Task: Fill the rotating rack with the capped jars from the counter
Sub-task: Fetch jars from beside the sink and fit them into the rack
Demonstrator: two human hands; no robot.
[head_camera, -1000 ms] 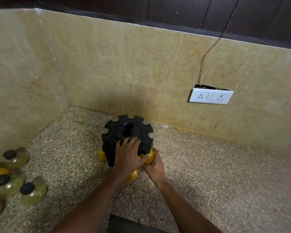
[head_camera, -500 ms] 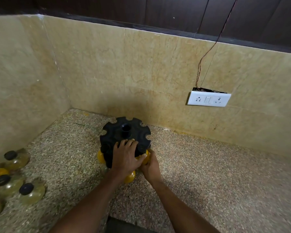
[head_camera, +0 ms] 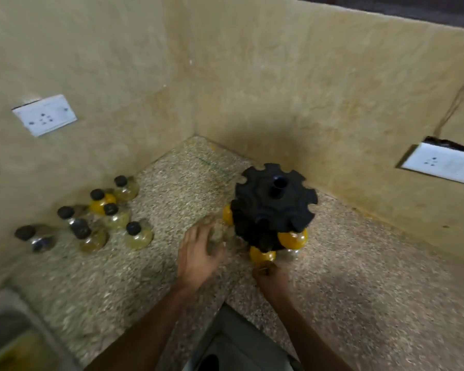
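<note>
The black rotating rack stands on the speckled counter near the back wall. Yellow-filled jars hang in its lower slots: one at the front right, one at the front, one at the left. Several capped jars with black lids stand in a cluster on the counter by the left wall. My left hand hovers just left of the rack, fingers apart and holding nothing. My right hand is right below the front jar; blur hides whether its fingers touch it.
Both walls meet in a corner behind the rack. A white socket plate sits on the left wall and another on the back wall. A sink lies at the lower left. The counter's front edge notches in near my arms.
My left hand has come off the rack's top and moved left and down. My right hand has slid back from the rack's front jar. The view has swung left, showing more jars.
</note>
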